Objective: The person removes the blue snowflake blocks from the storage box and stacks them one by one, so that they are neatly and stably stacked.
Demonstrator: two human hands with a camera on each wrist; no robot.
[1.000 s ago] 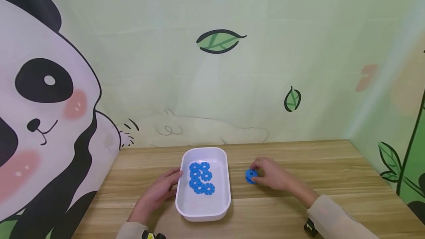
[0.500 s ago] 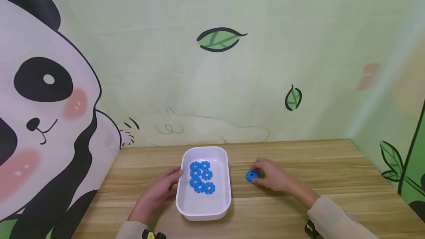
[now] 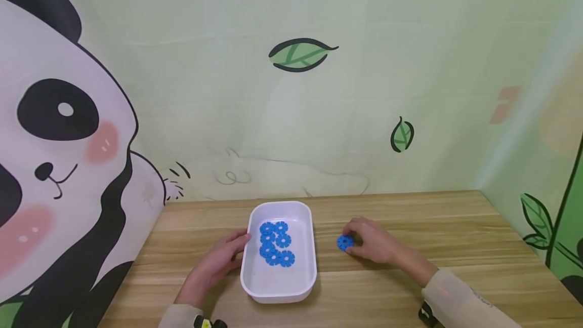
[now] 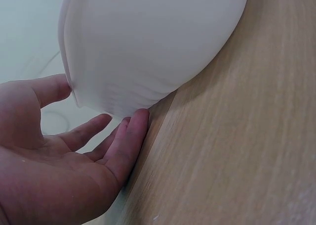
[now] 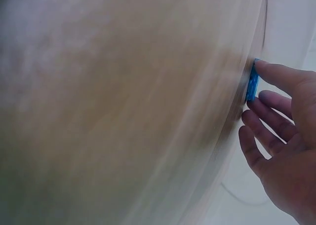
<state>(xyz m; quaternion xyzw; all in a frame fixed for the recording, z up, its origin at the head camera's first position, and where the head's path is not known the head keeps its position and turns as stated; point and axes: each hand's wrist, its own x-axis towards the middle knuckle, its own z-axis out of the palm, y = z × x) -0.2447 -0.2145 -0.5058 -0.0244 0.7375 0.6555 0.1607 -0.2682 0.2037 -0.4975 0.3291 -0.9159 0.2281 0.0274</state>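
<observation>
A white plastic tray (image 3: 279,287) stands on the wooden table, with several blue notched snowflake discs (image 3: 283,240) lying overlapped inside. My left hand (image 3: 223,257) rests at the tray's left side. In the left wrist view, its thumb touches the rim and other fingertips lie right at the lower outer wall, fingers loosely extended. To the right of the tray, my right hand (image 3: 371,239) pinches a small stack of blue snowflake discs (image 3: 344,242) at the tabletop. In the right wrist view, thumb and index finger sit at opposite edges of the stack (image 5: 252,81); the other fingers are loosely bent.
The wooden table (image 3: 387,297) meets a light green wall covering (image 3: 346,115) along its back edge. A large printed panda (image 3: 68,166) fills the left side. Printed leaves (image 3: 300,55) decorate the wall.
The blue discs pinched by my right hand look more evenly lined up than a second ago. The left hand and the tray hold the same place.
</observation>
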